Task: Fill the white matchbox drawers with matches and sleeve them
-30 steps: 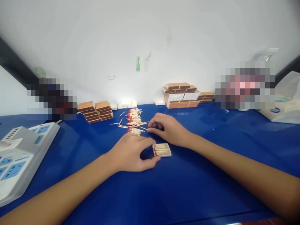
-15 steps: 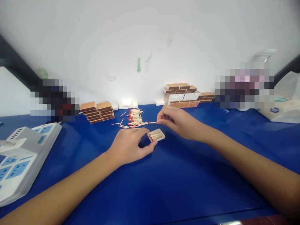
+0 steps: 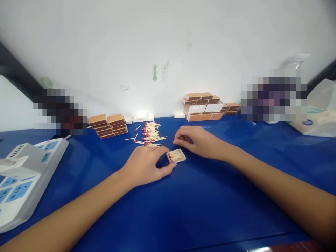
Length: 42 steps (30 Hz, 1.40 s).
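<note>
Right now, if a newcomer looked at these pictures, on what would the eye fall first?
Probably on the open tray of red-tipped matches, held by the left hand near the middle of the view. Just beyond that hand lies a loose pile of more matches. By the pale wall, the left stack of boxes and the larger right stack also stand out.

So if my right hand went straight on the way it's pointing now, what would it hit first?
Probably the pile of matches: your right hand points left, toward their pale ends. The tray sits nearer you, seemingly just off that line, though depth is unclear.
</note>
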{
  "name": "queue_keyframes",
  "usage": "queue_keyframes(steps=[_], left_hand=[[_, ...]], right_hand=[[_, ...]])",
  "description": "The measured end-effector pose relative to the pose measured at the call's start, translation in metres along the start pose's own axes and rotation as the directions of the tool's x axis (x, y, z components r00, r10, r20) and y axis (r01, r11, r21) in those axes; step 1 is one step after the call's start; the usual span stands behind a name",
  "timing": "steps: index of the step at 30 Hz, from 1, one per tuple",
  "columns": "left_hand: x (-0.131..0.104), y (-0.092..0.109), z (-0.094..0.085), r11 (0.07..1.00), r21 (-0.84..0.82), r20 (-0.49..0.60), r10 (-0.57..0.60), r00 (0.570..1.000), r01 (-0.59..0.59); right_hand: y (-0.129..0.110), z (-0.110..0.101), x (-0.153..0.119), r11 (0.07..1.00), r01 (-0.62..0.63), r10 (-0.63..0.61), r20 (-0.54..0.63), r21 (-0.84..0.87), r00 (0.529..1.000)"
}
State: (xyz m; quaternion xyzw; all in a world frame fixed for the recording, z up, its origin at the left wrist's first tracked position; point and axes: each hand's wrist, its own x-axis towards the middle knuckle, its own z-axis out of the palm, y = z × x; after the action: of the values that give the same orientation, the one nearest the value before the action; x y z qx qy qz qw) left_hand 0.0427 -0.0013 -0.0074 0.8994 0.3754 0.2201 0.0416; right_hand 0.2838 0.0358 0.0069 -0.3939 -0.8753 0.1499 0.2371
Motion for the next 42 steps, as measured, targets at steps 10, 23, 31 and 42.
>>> queue_keyframes(steps=[10, 23, 31, 42], left_hand=[[-0.005, 0.006, 0.001, 0.98, -0.107, 0.033, 0.172, 0.985, -0.167], [-0.001, 0.002, 0.001, 0.999, 0.02, -0.08, 0.042, 0.996, -0.041], [0.004, -0.005, 0.001, 0.984, 0.04, -0.114, -0.169, 0.979, 0.175], [0.004, -0.005, 0.002, 0.984, 0.023, -0.138, -0.174, 0.975, 0.179]], right_hand=[[0.007, 0.028, 0.016, 1.0, -0.019, 0.018, -0.119, -0.002, 0.993], [0.008, 0.02, 0.015, 0.985, -0.103, 0.109, 0.037, -0.137, 0.993], [0.021, -0.005, 0.0, 0.974, -0.082, 0.102, 0.086, -0.211, 0.991], [0.013, 0.0, -0.002, 0.988, -0.028, 0.046, 0.114, -0.15, 0.992]])
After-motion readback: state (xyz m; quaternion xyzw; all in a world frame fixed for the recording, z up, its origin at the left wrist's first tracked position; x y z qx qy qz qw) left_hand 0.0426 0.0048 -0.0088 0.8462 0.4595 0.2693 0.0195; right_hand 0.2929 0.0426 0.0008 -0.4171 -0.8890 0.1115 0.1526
